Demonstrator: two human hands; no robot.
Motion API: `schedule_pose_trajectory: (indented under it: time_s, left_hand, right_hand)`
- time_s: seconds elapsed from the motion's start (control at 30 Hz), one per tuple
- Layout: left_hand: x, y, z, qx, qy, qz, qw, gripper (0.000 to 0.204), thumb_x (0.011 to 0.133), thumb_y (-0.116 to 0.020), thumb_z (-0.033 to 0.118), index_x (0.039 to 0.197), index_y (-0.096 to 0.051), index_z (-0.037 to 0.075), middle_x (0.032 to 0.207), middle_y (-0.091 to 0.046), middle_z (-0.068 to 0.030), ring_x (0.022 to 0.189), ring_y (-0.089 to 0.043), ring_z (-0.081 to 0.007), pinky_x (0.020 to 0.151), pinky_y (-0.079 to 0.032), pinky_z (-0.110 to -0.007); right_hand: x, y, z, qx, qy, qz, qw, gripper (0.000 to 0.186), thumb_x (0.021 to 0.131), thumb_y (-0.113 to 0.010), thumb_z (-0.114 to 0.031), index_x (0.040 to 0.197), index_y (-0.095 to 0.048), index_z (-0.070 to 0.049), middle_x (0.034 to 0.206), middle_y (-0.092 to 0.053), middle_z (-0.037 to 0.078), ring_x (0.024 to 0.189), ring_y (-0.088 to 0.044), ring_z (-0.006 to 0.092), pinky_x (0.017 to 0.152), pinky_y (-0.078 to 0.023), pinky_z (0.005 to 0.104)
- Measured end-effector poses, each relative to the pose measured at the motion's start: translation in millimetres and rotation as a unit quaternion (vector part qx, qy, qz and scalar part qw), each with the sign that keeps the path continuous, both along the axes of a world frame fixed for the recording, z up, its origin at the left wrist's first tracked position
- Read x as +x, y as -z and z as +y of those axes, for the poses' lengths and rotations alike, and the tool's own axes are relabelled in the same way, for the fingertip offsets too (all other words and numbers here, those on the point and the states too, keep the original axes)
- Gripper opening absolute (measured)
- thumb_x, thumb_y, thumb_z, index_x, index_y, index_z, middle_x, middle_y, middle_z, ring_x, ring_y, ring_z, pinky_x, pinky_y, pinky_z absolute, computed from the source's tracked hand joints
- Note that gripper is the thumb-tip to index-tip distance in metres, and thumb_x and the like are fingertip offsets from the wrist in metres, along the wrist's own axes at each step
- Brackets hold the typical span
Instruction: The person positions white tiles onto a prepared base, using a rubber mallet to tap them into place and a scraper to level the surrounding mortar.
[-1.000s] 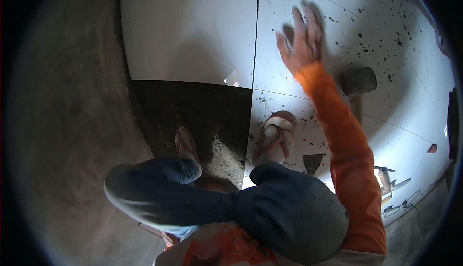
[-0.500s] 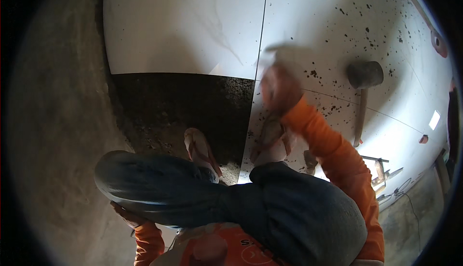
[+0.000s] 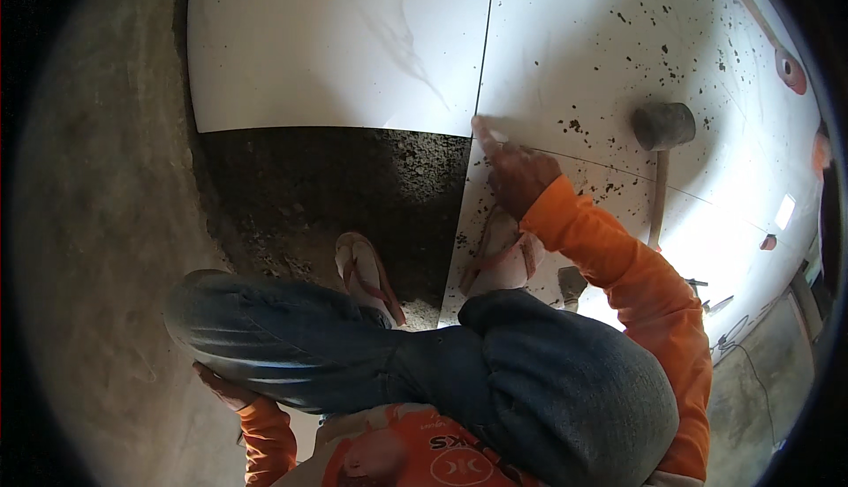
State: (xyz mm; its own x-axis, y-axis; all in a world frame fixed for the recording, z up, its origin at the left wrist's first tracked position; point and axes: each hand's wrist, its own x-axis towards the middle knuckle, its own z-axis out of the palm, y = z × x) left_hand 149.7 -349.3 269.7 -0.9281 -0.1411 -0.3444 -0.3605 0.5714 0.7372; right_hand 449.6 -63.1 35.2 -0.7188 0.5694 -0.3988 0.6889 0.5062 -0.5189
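My right hand [image 3: 523, 174] reaches over the white floor tiles. Its index finger stretches out to the joint at the corner of the large left tile [image 3: 327, 45], while the other fingers curl loosely around nothing. The fingertip seems to touch the tile surface. In front of that tile lies a bed of dark, crumbly mortar [image 3: 336, 178]. My left hand [image 3: 225, 388] rests against the outside of my bent left leg, fingers laid along the jeans and partly hidden by them; no object shows in it.
A rubber mallet [image 3: 663, 127] with a wooden handle lies on the right-hand tiles [image 3: 583, 37] among dark crumbs. Near my right sandal [image 3: 505, 257] is a trowel-like tool [image 3: 571, 286], partly covered. Bare concrete [image 3: 106, 196] runs along the left. A thin cable [image 3: 758, 381] trails at lower right.
My right hand, blurred by motion before, has steadied with its index finger extended to the tile joint. My left hand stays at my leg. The view has shifted slightly.
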Motion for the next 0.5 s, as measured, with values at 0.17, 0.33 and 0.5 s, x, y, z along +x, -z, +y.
schedule_pose_trajectory:
  time_s: [0.17,0.33,0.5]
  left_hand:
    - [9,0,14,0.053,-0.015,-0.004,0.998,0.062,0.094,-0.035,0.051,0.131,-0.040,0.001,0.133,-0.043,-0.0140,0.117,-0.045,-0.0263,0.101,-0.034,-0.037]
    - [-13,7,-16,0.004,0.020,0.018,1.000,0.061,0.094,-0.036,0.050,0.130,-0.041,0.000,0.131,-0.044,-0.0148,0.115,-0.046,-0.0260,0.100,-0.035,-0.037]
    - [-9,5,-6,0.017,0.024,0.034,0.999,0.061,0.094,-0.036,0.049,0.130,-0.041,0.000,0.131,-0.044,-0.0151,0.114,-0.046,-0.0258,0.100,-0.035,-0.037]
  right_hand:
    - [-9,-5,30,-0.022,-0.124,0.021,0.992,0.041,0.081,-0.052,-0.012,0.122,-0.050,-0.005,0.089,-0.062,0.019,0.077,-0.061,0.0335,0.067,-0.051,0.0419]
    - [-29,25,136,0.302,0.132,0.153,0.932,0.040,0.079,-0.052,-0.010,0.118,-0.057,-0.013,0.096,-0.063,0.012,0.094,-0.056,0.0308,0.087,-0.044,0.0413]
    - [-18,21,56,0.178,0.062,0.100,0.977,0.040,0.075,-0.051,-0.007,0.114,-0.058,-0.010,0.098,-0.056,0.014,0.089,-0.054,0.0301,0.084,-0.044,0.0421]
